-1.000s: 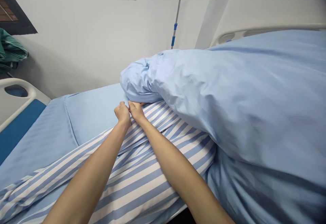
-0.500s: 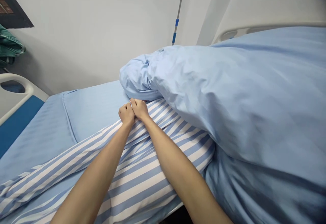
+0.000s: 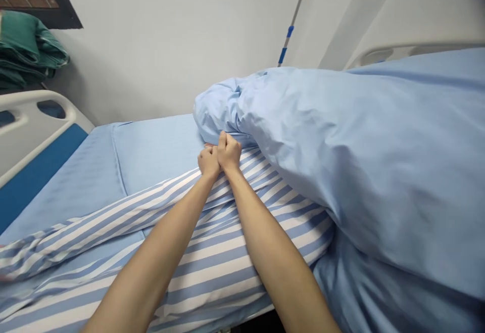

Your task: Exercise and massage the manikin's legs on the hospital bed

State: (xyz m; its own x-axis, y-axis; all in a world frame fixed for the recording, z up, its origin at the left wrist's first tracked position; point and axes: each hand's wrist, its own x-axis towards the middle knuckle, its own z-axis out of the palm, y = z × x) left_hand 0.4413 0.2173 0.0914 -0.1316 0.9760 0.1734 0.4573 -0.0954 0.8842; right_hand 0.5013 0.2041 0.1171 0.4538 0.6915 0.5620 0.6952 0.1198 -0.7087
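the left hand (image 3: pixel 208 162) and right hand (image 3: pixel 229 152) sit side by side, closed tight — seemingly gripping the striped blue-and-white cover (image 3: pixel 212 267) at its far end, beside the bunched plain blue duvet (image 3: pixel 341 161). the blue bed sheet (image 3: pixel 155 151) lies smooth — the cover remains rumpled.

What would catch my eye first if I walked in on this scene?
The big puffy blue quilt heaped along the right of the bed stands out first. At the centre, just in front of it, the left hand and right hand sit closed side by side on a blue-and-white striped cloth. At top left, a folded green cloth catches the eye against the pale wall.
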